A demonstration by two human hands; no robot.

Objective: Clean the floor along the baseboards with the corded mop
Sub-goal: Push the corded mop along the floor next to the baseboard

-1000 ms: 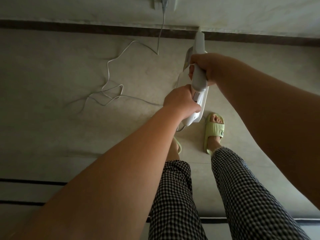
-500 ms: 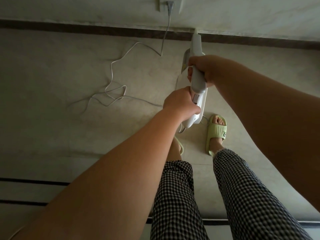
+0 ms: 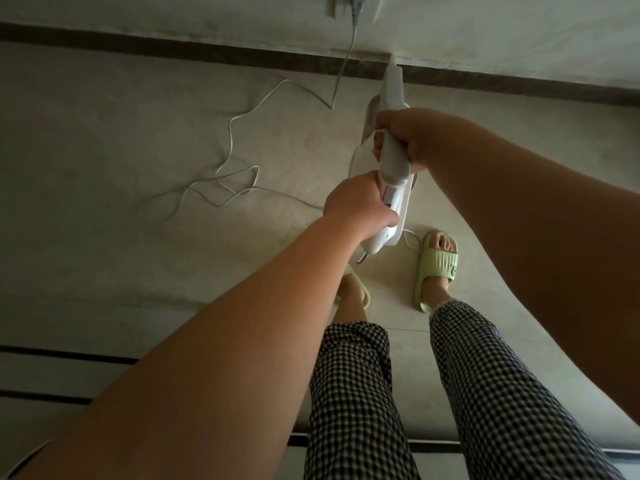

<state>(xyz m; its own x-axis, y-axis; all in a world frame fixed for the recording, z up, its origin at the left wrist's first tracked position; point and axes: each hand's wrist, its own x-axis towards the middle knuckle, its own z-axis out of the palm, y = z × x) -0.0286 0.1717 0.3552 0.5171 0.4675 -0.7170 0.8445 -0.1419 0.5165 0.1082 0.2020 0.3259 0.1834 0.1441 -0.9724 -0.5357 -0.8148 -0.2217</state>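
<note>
The white corded mop [image 3: 393, 161] points away from me, its far end at the dark baseboard [image 3: 242, 57] under the wall. My right hand [image 3: 412, 136] grips the upper part of its handle. Lower down, my left hand [image 3: 356, 206] grips the handle near the switch. The mop's head is hidden behind the body and my hands. Its white cord [image 3: 235, 171] loops over the floor to the left and rises to a plug in the wall socket [image 3: 353, 8].
My feet in pale green slippers [image 3: 438, 268] stand just behind the mop, legs in checked trousers. The loose cord lies on the beige tile floor [image 3: 104, 150] left of the mop. Dark lines cross the floor near me.
The mop and both hands have shifted slightly right and toward the baseboard. Both grips are unchanged.
</note>
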